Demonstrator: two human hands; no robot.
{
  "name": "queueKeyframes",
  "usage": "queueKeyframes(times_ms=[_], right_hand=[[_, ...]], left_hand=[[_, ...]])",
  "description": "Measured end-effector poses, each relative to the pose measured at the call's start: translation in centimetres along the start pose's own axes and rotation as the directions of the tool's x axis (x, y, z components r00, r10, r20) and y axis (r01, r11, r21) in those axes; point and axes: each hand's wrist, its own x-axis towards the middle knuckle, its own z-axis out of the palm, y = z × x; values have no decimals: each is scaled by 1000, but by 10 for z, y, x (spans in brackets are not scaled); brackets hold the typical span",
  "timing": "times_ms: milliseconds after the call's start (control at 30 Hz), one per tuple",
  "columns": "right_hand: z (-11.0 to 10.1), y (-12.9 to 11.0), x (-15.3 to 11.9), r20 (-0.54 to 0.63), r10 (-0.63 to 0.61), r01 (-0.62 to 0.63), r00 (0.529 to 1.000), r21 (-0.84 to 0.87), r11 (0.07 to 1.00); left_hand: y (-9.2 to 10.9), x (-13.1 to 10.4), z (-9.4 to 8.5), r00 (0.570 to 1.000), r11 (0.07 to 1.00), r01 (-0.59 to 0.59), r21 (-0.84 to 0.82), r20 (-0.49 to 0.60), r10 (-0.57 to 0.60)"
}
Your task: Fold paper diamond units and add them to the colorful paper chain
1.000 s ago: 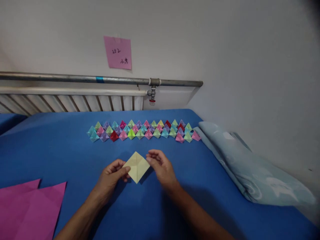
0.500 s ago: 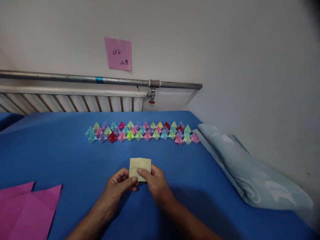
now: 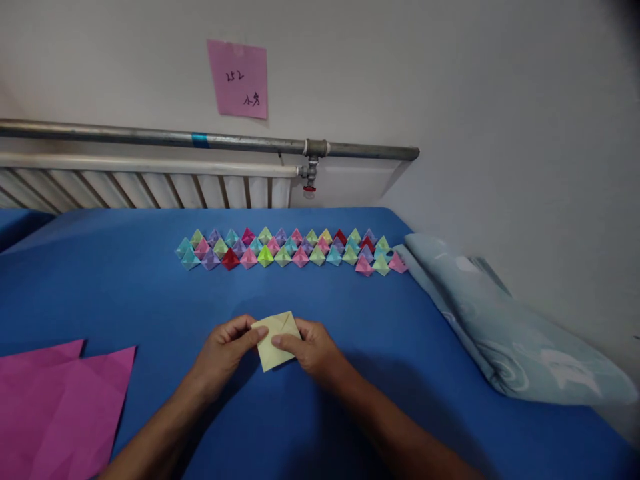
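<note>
Both gripping yellow paper (image 3: 275, 357): left hand (image 3: 223, 350), right hand (image 3: 320, 350); rear fingers (image 3: 239, 325) partly hidden; magenta sheets (image 3: 80, 407) cropped.

On my feed, the paper (image 3: 273, 356) hides its own underside and some fingertips of the left hand (image 3: 225, 350) and right hand (image 3: 320, 350). Bottom edge crops both forearms (image 3: 160, 420). Left edge cuts off pipe (image 3: 125, 133), radiator (image 3: 150, 164) and pink sheets (image 3: 75, 407). Front folded pieces (image 3: 283, 256) partly cover those behind; their finer creases are too small for me.
</note>
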Motion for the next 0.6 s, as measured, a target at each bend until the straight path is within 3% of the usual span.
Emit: queueKeyframes(times_ms=[167, 233, 300, 367, 433, 533, 600], right_hand=[[-3, 5, 2, -37, -55, 50, 998, -125, 991], [-5, 7, 2, -99, -196, 159, 976, -295, 942], [-8, 9, 3, -80, -424, 330, 902, -505, 798], [-12, 11, 4, 58, -613, 488, 788, -666, 565], [-17, 11, 5, 210, -693, 569, 690, -749, 340], [-22, 9, 6, 320, -725, 550, 610, -829, 96], [-23, 7, 6, 357, -741, 523, 568, -852, -10]], left_hand=[[3, 0, -3, 997, 993, -82, 88, 23, 80], [1, 1, -4, 988, 976, -156, 152, 8, 156], [-3, 2, -5, 951, 917, -298, 266, 1, 309], [-7, 3, -6, 864, 779, -475, 409, 50, 501], [-11, 5, -7, 747, 590, -617, 521, 152, 647], [-17, 7, -9, 604, 335, -705, 625, 282, 746], [-20, 8, -10, 553, 211, -694, 689, 321, 769]])
